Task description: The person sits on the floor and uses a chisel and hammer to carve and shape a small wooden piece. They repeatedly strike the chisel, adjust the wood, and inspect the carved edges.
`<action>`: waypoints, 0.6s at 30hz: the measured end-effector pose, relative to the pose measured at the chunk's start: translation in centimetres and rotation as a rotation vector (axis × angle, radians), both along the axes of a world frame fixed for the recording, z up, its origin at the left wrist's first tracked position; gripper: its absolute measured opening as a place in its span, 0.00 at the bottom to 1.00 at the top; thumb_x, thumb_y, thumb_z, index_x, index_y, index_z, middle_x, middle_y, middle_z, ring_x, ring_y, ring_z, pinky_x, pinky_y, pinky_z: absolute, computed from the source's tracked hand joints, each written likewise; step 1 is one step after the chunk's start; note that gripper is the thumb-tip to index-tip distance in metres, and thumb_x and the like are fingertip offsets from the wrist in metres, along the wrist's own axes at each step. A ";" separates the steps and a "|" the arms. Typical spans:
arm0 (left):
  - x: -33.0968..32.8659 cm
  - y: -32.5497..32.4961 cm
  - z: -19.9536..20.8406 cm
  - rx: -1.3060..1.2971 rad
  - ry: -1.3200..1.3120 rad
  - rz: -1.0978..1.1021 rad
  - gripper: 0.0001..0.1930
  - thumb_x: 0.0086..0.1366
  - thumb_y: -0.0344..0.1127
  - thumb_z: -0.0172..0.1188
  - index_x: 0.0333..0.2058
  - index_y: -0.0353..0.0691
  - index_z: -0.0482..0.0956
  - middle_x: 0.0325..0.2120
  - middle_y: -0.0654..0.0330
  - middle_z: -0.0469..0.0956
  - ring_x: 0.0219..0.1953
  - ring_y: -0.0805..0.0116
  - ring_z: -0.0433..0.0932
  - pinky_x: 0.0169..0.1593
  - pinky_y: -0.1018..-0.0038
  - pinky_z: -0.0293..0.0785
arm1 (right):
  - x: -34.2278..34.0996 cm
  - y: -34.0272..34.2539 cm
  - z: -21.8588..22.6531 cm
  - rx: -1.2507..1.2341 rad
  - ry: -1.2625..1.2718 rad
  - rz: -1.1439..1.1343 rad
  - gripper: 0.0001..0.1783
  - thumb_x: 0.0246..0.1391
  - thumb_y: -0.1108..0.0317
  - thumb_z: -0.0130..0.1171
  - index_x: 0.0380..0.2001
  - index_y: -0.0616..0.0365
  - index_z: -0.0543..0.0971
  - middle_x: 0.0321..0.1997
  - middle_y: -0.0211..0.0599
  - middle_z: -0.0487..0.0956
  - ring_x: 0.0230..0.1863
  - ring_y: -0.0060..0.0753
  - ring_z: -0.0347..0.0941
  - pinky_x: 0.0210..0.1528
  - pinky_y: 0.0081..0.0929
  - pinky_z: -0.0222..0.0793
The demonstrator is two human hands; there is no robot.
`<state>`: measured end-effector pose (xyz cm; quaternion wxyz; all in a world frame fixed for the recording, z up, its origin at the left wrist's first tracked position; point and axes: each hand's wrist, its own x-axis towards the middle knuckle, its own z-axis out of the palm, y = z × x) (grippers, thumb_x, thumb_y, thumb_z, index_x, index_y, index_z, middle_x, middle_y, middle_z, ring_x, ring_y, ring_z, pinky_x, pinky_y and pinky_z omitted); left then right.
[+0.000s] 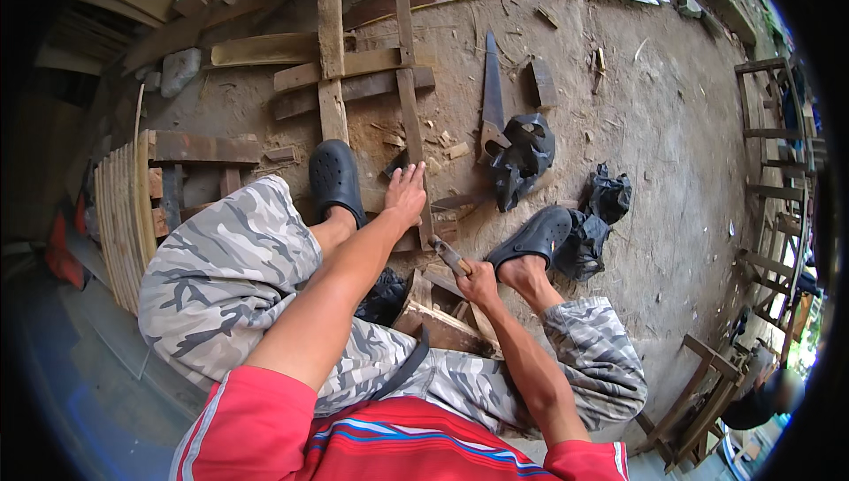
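Note:
My left hand [406, 193] lies with its fingers stretched out on a narrow wooden strip [409, 114] that runs away from me. In my right hand [478, 284] is a hammer [454, 259], gripped by its wooden handle, with the metal head close to the strip's near end. A second, wider wooden strip [332, 57] runs alongside to the left, near my left clog [335, 182]. Both long strips cross shorter wooden pieces [363, 64] farther off. Whether a nail is near my left fingers cannot be made out.
A handsaw [493, 92] lies on the dirt floor beside a black plastic bag [528, 154] and a dark wood block [542, 83]. More black bags [584, 242] sit by my right clog [534, 239]. Offcuts [442, 326] are between my legs. Wooden frames [765, 189] stand at the right.

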<state>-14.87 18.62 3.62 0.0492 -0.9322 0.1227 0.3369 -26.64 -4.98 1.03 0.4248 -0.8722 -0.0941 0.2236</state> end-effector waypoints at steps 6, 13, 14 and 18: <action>0.1 0.2 0.3 -0.032 -0.004 -0.001 0.52 0.45 0.54 0.75 0.64 0.28 0.62 0.72 0.51 0.43 0.72 0.57 0.48 0.71 0.58 0.47 | -0.3 0.2 -0.4 -0.172 0.058 0.061 0.09 0.47 0.64 0.58 0.25 0.60 0.75 0.24 0.57 0.76 0.28 0.61 0.75 0.31 0.49 0.71; 0.2 0.2 -0.2 -0.033 -0.015 0.018 0.51 0.45 0.53 0.75 0.62 0.29 0.64 0.72 0.51 0.44 0.72 0.57 0.48 0.71 0.58 0.45 | -0.1 -0.9 -0.7 0.005 -0.029 0.020 0.11 0.48 0.61 0.58 0.30 0.56 0.79 0.25 0.54 0.79 0.30 0.60 0.77 0.34 0.49 0.74; 0.2 0.2 -0.3 -0.048 -0.024 0.023 0.50 0.45 0.53 0.75 0.63 0.31 0.64 0.72 0.52 0.43 0.72 0.57 0.48 0.71 0.58 0.45 | 0.0 -0.8 -0.7 0.040 -0.081 0.026 0.11 0.48 0.60 0.58 0.31 0.55 0.79 0.25 0.54 0.79 0.30 0.60 0.77 0.34 0.49 0.74; 0.3 0.1 -0.4 -0.024 -0.003 0.022 0.50 0.46 0.52 0.75 0.65 0.35 0.63 0.73 0.55 0.41 0.73 0.58 0.47 0.71 0.57 0.45 | 0.0 0.2 -0.5 -0.325 0.058 0.132 0.10 0.48 0.62 0.59 0.29 0.56 0.79 0.24 0.56 0.77 0.28 0.58 0.77 0.32 0.47 0.72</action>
